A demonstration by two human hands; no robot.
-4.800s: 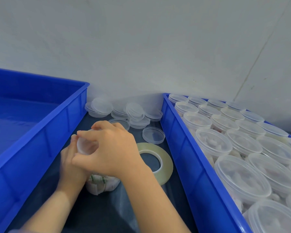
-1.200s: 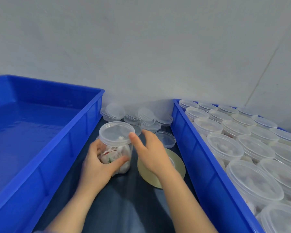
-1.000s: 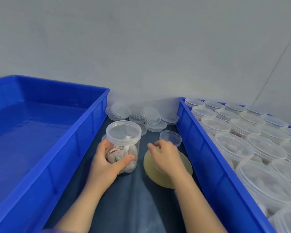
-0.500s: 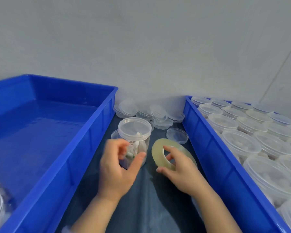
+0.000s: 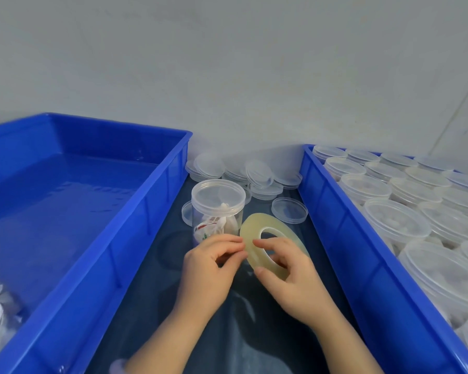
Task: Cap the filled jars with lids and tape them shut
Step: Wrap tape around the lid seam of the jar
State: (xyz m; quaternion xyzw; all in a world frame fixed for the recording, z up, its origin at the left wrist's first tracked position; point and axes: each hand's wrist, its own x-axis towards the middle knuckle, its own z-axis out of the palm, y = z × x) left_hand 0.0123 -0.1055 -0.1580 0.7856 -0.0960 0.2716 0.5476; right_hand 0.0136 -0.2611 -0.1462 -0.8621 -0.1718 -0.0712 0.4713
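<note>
**A:** What were the bins made of?

**B:** The left bin (image 5: 79, 211) and the right bin (image 5: 335, 238) were smooth blue moulded plastic. The left one's floor was glossy enough to catch the light.

**A:** And the jar?

**B:** The jar (image 5: 218, 209) was clear, smooth plastic, and its lid looked slightly frosted. The loose lids (image 5: 210, 164) and the capped jars (image 5: 395, 220) had the same cloudy plastic look. Whether the white pouches inside were paper or cloth could not be told.

**A:** The tape?

**B:** The roll of tape (image 5: 250, 230) was translucent, yellowish and glossy.

**A:** The surroundings?

**B:** The table (image 5: 241, 333) had a dark, shiny, film-like surface. The wall (image 5: 227, 63) was matt grey.
</note>
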